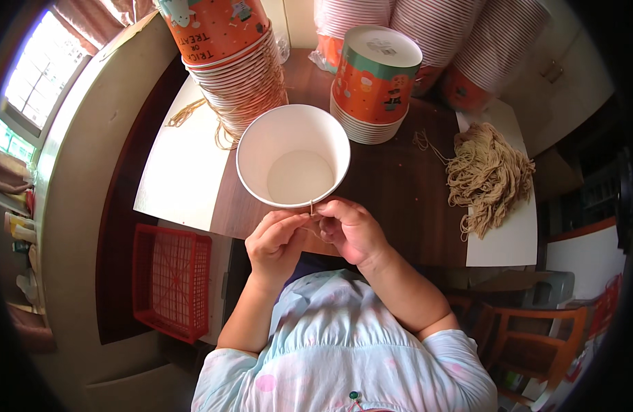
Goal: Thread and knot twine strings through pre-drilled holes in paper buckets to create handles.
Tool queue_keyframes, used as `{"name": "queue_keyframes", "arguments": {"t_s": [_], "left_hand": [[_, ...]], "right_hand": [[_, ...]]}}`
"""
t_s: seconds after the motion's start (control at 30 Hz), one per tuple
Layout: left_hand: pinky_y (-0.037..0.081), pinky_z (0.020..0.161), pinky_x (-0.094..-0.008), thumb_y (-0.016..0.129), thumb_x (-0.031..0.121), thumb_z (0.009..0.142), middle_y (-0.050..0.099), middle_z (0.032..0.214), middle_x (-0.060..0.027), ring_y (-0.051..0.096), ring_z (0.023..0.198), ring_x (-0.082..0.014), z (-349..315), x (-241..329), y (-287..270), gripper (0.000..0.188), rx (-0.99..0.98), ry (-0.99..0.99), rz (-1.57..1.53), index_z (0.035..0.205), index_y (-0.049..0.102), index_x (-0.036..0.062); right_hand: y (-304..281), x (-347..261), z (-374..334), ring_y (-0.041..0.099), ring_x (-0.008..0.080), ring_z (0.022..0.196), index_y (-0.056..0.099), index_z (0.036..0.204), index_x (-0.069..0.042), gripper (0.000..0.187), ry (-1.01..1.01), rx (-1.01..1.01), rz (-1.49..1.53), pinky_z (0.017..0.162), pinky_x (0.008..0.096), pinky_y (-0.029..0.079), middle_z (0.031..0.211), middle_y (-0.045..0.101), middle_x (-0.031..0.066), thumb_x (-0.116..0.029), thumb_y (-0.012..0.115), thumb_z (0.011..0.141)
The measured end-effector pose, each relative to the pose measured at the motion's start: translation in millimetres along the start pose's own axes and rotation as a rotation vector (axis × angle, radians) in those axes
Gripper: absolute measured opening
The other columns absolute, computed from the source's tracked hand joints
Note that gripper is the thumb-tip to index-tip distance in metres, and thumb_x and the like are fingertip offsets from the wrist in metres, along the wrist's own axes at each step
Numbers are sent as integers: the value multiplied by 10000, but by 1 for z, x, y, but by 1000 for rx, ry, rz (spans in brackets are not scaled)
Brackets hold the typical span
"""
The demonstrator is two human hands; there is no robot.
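A round paper bucket (pixel 289 134), white inside, stands tilted toward me at the table's near side, its mouth facing up. A thin beige cord (pixel 311 206) crosses its near rim. My left hand (pixel 272 240) pinches the cord just below the rim with thumb and forefinger. Close beside it, my right hand (pixel 354 229) is also closed on the cord, its fingers touching the bucket's edge. The cord's lower part is mostly hidden between my fingers.
Behind the bucket stand a tall stack of orange buckets (pixel 241 82) with cords hanging from it, a shorter upside-down stack (pixel 371 86) and wrapped stacks (pixel 495 51). A heap of beige cords (pixel 488 175) lies at right. A red plastic basket (pixel 172 281) sits at lower left.
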State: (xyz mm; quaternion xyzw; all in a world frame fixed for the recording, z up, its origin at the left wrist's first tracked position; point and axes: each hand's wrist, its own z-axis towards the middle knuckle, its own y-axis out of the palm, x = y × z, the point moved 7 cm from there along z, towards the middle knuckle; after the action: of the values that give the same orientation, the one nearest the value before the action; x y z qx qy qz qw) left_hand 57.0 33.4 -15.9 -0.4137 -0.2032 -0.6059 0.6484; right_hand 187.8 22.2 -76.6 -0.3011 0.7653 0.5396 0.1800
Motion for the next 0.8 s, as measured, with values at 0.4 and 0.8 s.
{"name": "queue_keyframes", "arguments": {"t_s": [0.4,0.8], "left_hand": [[518,669,-250,636,-119,751,686,856,-102,664,755,-164,12,-6,0,181,-46,-91,-60,895,675,-17],[513,660,-263,578,-66,811,653,814,-96,644,736,-154,26,2,5,108,-301,-259,-29,891,636,-23]], "right_hand": [[1,-51,-20,586,158,686,637,802,5,91,-690,177,-916,658,311,495,768,622,76,-86,632,799],[26,-68,-42,549,253,625,526,693,-82,160,-1233,388,-1568,594,385,394,717,540,49,-73,676,639]]}}
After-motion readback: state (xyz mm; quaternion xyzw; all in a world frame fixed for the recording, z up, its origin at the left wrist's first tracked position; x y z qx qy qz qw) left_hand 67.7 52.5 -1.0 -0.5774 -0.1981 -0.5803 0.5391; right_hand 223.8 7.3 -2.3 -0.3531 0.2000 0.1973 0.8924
